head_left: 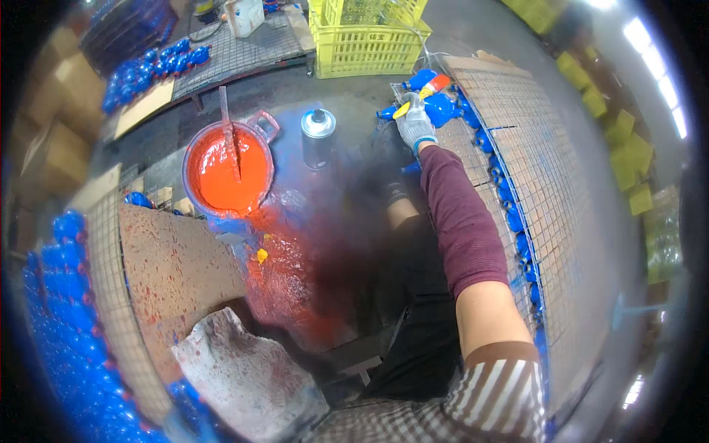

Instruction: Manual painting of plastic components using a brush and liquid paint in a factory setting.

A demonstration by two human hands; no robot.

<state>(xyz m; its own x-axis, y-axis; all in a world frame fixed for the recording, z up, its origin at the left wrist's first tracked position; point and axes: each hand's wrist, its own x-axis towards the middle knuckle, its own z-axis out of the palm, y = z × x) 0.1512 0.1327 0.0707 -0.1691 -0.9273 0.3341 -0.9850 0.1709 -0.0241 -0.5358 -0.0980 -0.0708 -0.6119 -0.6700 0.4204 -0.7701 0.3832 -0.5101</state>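
Note:
My right hand (pixel 416 124), in a pale grey knitted glove, reaches to the far right end of the rack. Its fingers are closed around a small yellow piece with a wet-looking orange-red end (pixel 439 83); the yellow other end (pixel 401 111) sticks out on the left of the glove. Close by the fingers lie glossy blue rounded pieces (pixel 441 109), at the near end of the blue row (pixel 517 221) along the wire rack. What these pieces are, I cannot make out. My left hand is out of view.
A handled pot (pixel 189 181) of orange-red paint with a stick (pixel 225 107) stands left of centre. Beside it is a metal can (pixel 318 140). Wire racks (pixel 550 148) flank me, with many blue pieces (pixel 63 295) at left. Yellow crates (pixel 369 52) stand behind.

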